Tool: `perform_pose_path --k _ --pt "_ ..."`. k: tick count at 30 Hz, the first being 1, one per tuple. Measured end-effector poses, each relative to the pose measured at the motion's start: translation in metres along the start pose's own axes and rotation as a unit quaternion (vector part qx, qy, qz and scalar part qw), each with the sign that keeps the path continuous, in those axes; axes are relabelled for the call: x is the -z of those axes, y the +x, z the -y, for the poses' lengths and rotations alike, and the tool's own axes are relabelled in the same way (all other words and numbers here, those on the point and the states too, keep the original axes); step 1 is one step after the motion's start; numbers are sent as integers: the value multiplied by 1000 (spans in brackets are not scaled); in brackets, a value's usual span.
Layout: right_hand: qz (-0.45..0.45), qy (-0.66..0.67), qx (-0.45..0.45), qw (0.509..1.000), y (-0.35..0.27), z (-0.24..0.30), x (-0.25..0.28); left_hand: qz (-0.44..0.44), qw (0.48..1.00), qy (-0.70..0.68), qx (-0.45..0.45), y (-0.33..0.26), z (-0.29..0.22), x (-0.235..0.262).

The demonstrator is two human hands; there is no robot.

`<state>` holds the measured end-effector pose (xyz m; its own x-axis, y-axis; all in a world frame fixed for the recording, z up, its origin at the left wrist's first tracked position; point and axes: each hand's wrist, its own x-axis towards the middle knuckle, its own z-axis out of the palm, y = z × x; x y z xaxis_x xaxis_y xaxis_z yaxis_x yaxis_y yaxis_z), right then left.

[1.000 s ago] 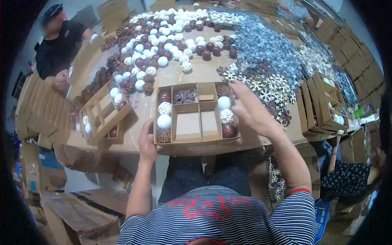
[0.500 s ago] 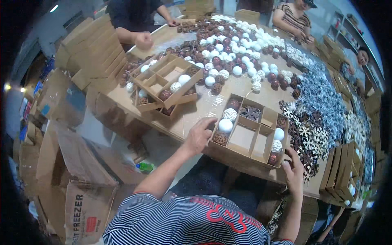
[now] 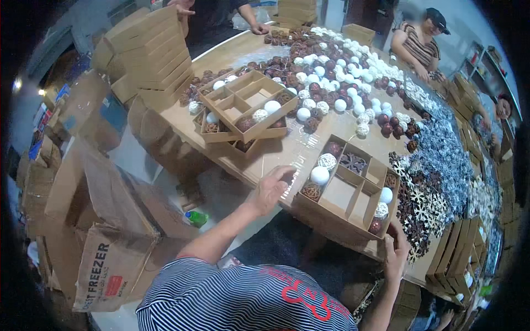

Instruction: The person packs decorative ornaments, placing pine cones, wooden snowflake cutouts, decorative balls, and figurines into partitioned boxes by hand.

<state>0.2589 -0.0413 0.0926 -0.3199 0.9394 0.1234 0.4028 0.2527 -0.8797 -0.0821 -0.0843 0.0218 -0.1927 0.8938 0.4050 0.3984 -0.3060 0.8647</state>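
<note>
Left hand (image 3: 271, 189) flat on surface (image 3: 287, 151), fingers spread, empty, just at 9 o'clock of divided cardboard tray (image 3: 346, 193). Right hand (image 3: 396, 251) clamped on tray's near corner at 5 o'clock, thumb over the rim. Tray at near edge of surface, partly overhanging; compartments hold white ball (image 3: 319, 175), brown woven ball (image 3: 311, 191), dark snowflake (image 3: 352, 163), more balls along the right side; centre cells bare.

Risk, judged: one-handed grip on a corner of an overhanging tray; tilt toward the lap likely to roll balls out or spill over the low dividers. Soft cardboard may flex under the load.

Second filled tray (image 3: 245, 107) at 11 o'clock, stacked on another. Loose white and dark red balls (image 3: 331, 83) heaped at 12 o'clock; snowflake pile (image 3: 436, 176) at 3 o'clock. Stack of flat boxes (image 3: 152, 52) far left. Large open cartons (image 3: 105, 243) on floor at 8 o'clock, green bottle (image 3: 196, 218) beside. Other people seated at far edge.
</note>
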Motion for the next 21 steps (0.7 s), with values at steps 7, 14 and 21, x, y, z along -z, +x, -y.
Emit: perform_pose_path --k 7,14,21 --pt "-55 -101 -29 993 -7 -10 13 15 1000 -14 15 -9 3 -7" --pt "-178 39 -59 982 -19 -25 48 -8 998 -53 25 -22 -20 -7" --pt "-268 -27 -56 961 -48 -46 89 -28 998 36 -52 -24 -29 -9"
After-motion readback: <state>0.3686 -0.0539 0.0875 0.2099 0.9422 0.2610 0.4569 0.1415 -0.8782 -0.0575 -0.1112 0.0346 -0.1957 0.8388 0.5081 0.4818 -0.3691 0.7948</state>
